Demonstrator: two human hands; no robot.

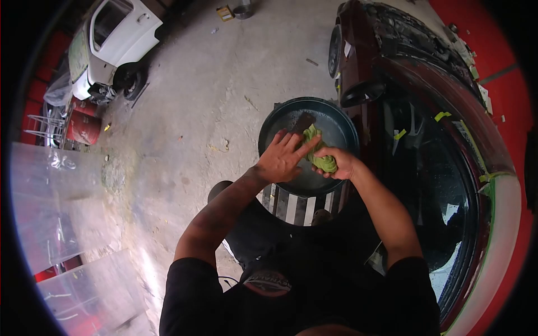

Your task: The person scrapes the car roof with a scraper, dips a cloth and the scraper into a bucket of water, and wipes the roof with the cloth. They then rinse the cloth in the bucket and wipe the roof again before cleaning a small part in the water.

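A wet green cloth (320, 157) is bunched over a dark round basin (342, 126) on the floor below me. My right hand (341, 163) is closed around the lower end of the cloth. The fingers of my left hand (283, 158) are spread flat and press against the upper part of the cloth. A dark flat pad (303, 122) lies inside the basin just beyond the cloth. Both hands are held above the basin's near half.
A dark maroon car (426, 112) with green masking tape on its glass fills the right side. A white car (115, 39) stands at the far left, beside a red cylinder (84, 126). Clear plastic sheeting (61, 213) hangs on the left. A black-and-white striped stand (297, 204) sits under the basin.
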